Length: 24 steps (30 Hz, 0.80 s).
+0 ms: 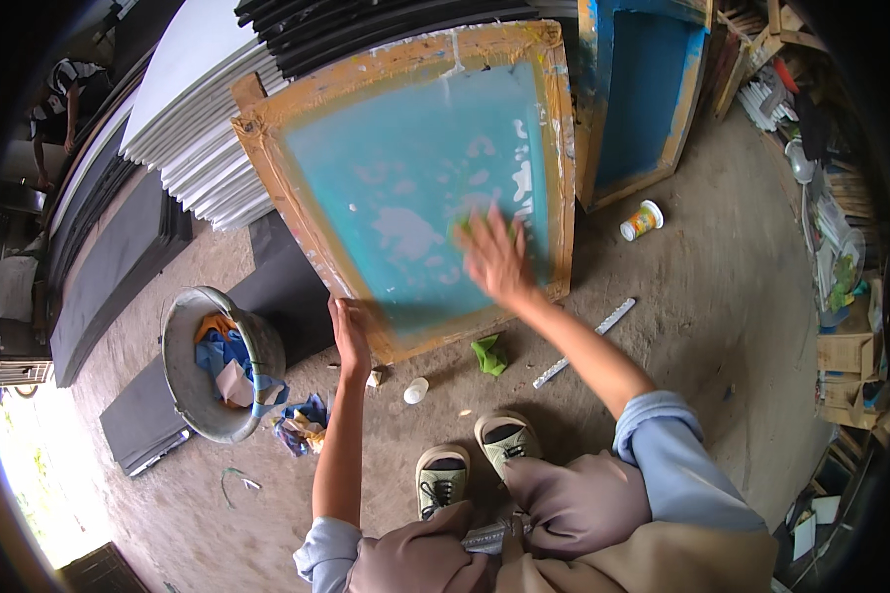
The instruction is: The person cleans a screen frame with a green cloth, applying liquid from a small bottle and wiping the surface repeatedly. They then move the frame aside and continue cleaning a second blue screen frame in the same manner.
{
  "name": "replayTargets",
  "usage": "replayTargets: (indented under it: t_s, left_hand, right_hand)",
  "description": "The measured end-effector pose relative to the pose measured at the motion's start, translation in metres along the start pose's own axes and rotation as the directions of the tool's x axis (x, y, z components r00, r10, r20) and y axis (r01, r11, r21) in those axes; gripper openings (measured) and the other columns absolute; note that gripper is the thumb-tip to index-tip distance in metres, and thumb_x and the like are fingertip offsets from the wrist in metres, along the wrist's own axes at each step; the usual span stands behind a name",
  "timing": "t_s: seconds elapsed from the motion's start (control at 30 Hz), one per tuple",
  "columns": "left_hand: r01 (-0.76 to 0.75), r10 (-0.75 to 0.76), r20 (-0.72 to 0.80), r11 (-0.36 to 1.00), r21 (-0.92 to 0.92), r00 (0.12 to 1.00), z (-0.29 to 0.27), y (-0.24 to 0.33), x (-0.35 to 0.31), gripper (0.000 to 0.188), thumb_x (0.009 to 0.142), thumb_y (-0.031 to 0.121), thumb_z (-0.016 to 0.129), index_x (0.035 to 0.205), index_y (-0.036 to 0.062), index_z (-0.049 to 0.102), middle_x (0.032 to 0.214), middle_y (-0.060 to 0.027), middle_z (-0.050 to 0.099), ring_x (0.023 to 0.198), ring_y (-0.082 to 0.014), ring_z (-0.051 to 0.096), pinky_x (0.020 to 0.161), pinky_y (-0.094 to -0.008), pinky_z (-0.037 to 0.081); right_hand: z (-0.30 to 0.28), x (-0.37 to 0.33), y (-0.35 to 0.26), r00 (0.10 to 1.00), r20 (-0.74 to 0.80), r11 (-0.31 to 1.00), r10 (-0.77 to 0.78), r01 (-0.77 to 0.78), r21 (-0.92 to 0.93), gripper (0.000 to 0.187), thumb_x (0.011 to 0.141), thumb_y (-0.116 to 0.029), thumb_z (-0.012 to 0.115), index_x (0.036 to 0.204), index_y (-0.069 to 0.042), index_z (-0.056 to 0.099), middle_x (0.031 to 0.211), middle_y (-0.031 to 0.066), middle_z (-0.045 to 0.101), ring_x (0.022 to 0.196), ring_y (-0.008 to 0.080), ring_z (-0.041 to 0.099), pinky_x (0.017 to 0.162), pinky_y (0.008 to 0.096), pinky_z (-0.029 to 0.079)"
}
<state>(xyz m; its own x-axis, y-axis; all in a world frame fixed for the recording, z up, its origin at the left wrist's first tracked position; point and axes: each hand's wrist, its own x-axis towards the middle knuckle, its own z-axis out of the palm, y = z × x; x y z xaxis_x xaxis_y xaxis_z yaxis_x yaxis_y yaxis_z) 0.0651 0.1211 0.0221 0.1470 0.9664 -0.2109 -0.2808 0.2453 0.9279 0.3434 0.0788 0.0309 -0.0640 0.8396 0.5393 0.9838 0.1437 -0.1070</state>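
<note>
A screen-printing frame (567, 128) with a tape-covered wooden border and blue-green mesh stands tilted in front of me. My left hand (349, 334) grips its lower left edge, with the fingers partly hidden behind the wood. My right hand (497, 255), smeared by motion, presses a green cloth (461, 230) against the right half of the mesh; the palm and fingers cover most of that cloth. Pale and whitish wet-looking patches mark the mesh around it. Below the frame, a second green cloth (489, 356) lies crumpled on the floor.
A bucket (184, 387) of rags stands at left, beside more rags (303, 425). White sheets (183, 109) and black sheets (109, 277) are stacked behind. Rightward are another screen frame (585, 148), a printed cup (642, 220) and a ruler-like strip (585, 342). Another person (69, 94) is at far left.
</note>
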Motion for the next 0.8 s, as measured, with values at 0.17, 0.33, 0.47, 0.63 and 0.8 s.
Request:
replayTargets:
  t_s: [0.17,0.33,0.47,0.63,0.8]
  left_hand:
    - [-0.092,0.093,0.021,0.996,-0.012,0.995,0.011,0.0,-0.001,0.05,0.098,0.032,0.038,0.141,0.0088,0.024,0.131,-0.0065,0.04,0.116,-0.015,0.042,0.098,-0.029,0.033]
    - [-0.046,0.049,0.164,0.999,-0.026,0.985,-0.001,0.01,-0.006,0.057,0.098,0.029,0.037,0.146,0.0107,0.011,0.149,-0.0076,0.015,0.135,-0.0184,0.019,0.11,-0.0319,0.017]
    - [0.001,0.026,0.268,0.995,-0.101,0.963,-0.015,0.018,-0.002,0.062,0.097,0.038,0.035,0.145,0.0068,0.011,0.15,-0.0088,0.012,0.137,-0.0211,0.013,0.111,-0.035,0.013]
    - [0.007,0.012,0.249,0.997,-0.076,0.968,-0.008,0.035,-0.008,0.07,0.094,0.053,0.032,0.145,0.0091,0.014,0.149,-0.0105,0.018,0.136,-0.023,0.018,0.11,-0.0381,0.015]
    - [-0.059,0.025,0.293,0.992,0.108,0.956,-0.013,0.051,-0.017,0.072,0.093,0.057,0.027,0.146,0.0113,0.009,0.152,-0.0084,0.007,0.139,-0.0239,0.004,0.112,-0.0428,0.006]
  right_hand:
    - [0.005,-0.034,0.031,0.968,0.245,0.995,-0.058,0.077,-0.068,0.059,0.091,-0.042,0.041,0.144,-0.03,0.019,0.15,0.0036,0.018,0.139,0.0297,0.013,0.111,0.0522,0.009]
    - [-0.045,0.16,0.036,0.902,-0.377,0.954,0.21,-0.274,-0.124,0.057,0.091,-0.036,0.045,0.142,-0.019,0.028,0.146,0.0134,0.025,0.137,0.0346,0.016,0.108,0.0536,0.014]
    - [-0.023,0.196,-0.025,0.925,-0.373,0.994,0.074,-0.099,-0.048,0.059,0.088,-0.037,0.049,0.141,-0.021,0.029,0.147,0.0097,0.025,0.137,0.0309,0.017,0.108,0.0538,0.015]
    - [0.024,0.039,-0.098,0.821,0.289,0.862,-0.491,0.506,0.026,0.062,0.086,-0.038,0.051,0.142,-0.029,0.026,0.148,-0.0043,0.024,0.139,0.0217,0.015,0.112,0.048,0.01]
    - [0.023,-0.066,-0.007,0.784,0.378,0.739,-0.492,0.606,-0.295,0.055,0.09,-0.037,0.042,0.142,-0.035,0.022,0.15,-0.0109,0.017,0.139,0.0187,0.011,0.112,0.048,0.012]
